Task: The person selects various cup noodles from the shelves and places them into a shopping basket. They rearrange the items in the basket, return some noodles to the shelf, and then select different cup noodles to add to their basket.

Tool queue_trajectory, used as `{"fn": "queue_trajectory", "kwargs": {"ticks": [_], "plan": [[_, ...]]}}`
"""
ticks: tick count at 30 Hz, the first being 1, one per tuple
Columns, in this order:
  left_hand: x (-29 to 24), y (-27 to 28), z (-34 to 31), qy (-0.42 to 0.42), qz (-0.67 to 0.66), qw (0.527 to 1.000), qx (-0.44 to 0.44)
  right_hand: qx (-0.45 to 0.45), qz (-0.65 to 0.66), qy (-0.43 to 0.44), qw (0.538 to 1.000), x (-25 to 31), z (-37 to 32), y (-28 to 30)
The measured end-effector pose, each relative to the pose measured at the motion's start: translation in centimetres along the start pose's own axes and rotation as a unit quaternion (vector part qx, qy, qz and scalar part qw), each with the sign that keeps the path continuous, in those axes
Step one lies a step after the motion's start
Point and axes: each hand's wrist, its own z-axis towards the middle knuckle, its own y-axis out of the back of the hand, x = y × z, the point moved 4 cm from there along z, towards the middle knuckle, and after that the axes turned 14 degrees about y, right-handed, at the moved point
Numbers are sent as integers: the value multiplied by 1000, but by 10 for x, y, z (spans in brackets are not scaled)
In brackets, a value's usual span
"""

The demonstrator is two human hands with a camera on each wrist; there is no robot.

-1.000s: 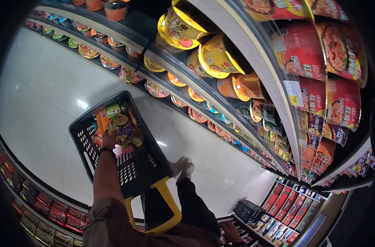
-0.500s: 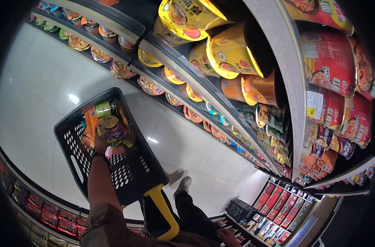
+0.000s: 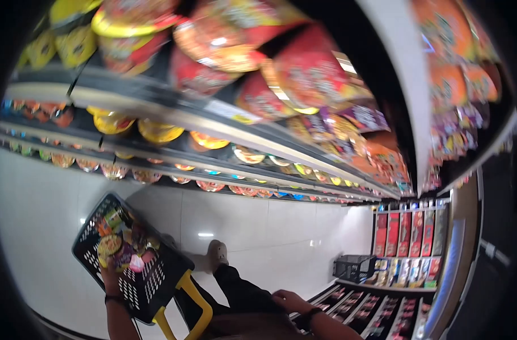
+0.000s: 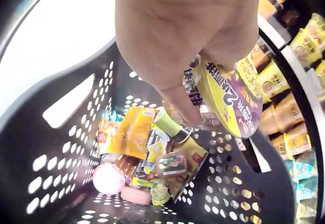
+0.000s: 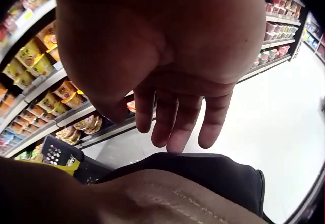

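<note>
My left hand (image 4: 188, 36) grips an instant noodle bowl (image 4: 236, 99) by its edge; the bowl has yellow and purple printing. In the head view this noodle bowl (image 3: 112, 249) is over the inside of a black shopping basket (image 3: 78, 238), its round top facing up. Lower in the basket lie an orange packet (image 4: 133, 135), a round pink thing (image 4: 108, 178), a smaller pink thing (image 4: 136, 195) and several other packets. My right hand (image 5: 177, 110) hangs beside the dark trousers (image 3: 244, 289), fingers loose and holding nothing.
Shelves of noodle bowls (image 3: 156, 131) line the aisle ahead and to the right. The basket has a yellow handle (image 3: 199, 311) near my legs. Another dark basket (image 3: 355, 268) stands farther off by a shelf of red boxes (image 3: 403, 235). Pale floor tiles (image 3: 258, 226) lie between.
The head view has swung, bringing the noodle shelves across the top and the basket lower left. My left hand has lifted the noodle bowl from among the packets. The right hand still hangs at the side.
</note>
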Motion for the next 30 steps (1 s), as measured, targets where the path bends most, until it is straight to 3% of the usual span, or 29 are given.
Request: {"fn": "queue_trajectory", "kwargs": {"ticks": [3,4,5,6,7,9,11,12,14,15,17,18,20,22,28,30], "plan": [[-24,-9,-49,-27,14,999,10,-17,18,32,999,10,15,3],[-37,-16,-75,-13,19,1000,13,-29,17,109,993,10,27,3],[-38,-8,-72,-62,84,993,46,-39,13,189,981,13,38,2],[-47,-5,-72,-110,150,980,75,-25,34,187,981,30,44,8],[-86,-46,-118,-109,140,979,98,-23,42,211,976,51,47,17],[-116,-70,-136,-157,198,957,140,-25,58,246,967,90,48,36],[-140,-102,-156,-183,223,943,165,-19,-9,414,910,135,45,56],[-156,-134,-185,-177,223,945,160,-28,-2,426,904,149,46,66],[-157,-157,-188,-190,326,915,144,-62,-36,524,849,177,40,87],[-156,-181,-200,-177,317,915,178,-67,-29,532,844,187,37,95],[-150,-235,-227,-152,345,900,217,-115,-115,622,766,205,20,112],[-145,-257,-238,-142,383,886,221,-121,-113,628,760,206,12,120],[-133,-303,-259,-136,340,875,317,-102,-95,659,739,206,-1,132],[-112,-329,-253,-98,307,876,358,-91,-93,665,736,195,-3,135],[-105,-391,-273,-86,346,875,328,-147,-51,679,718,166,-18,161],[-110,-406,-284,-118,412,846,317,-157,-39,685,711,159,-19,164]]}}
